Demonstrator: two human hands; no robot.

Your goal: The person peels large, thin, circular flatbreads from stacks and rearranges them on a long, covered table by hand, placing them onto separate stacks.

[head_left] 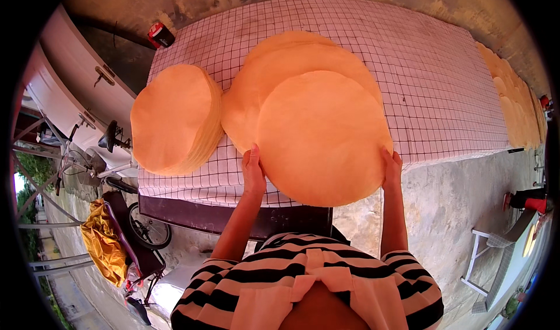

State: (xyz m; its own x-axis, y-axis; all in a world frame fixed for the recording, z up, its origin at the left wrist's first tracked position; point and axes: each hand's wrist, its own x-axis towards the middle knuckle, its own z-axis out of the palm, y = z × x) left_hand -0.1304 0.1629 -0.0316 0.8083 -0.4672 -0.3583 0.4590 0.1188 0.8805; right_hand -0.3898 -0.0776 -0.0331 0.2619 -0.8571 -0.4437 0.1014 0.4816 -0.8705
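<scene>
My left hand (254, 169) and my right hand (392, 163) grip a large, round, flat yellow-orange sheet (324, 140) by its left and right edges, at the front of the cloth-covered table (431, 79). Whether it is one sheet or several together, I cannot tell. Behind it, partly hidden by it, lie more wide round sheets (297, 53). To their left is a tall stack of similar sheets (169, 120) with uneven, layered edges. The table's cloth is white with a dark grid.
A red-and-black container (160, 35) stands at the back left. A bicycle (150, 225), yellow sheeting (100, 239) and white doors (84, 67) are on the left. More sheets (510, 96) lie at the far right, near another person's legs (519, 200) and a bench (501, 254).
</scene>
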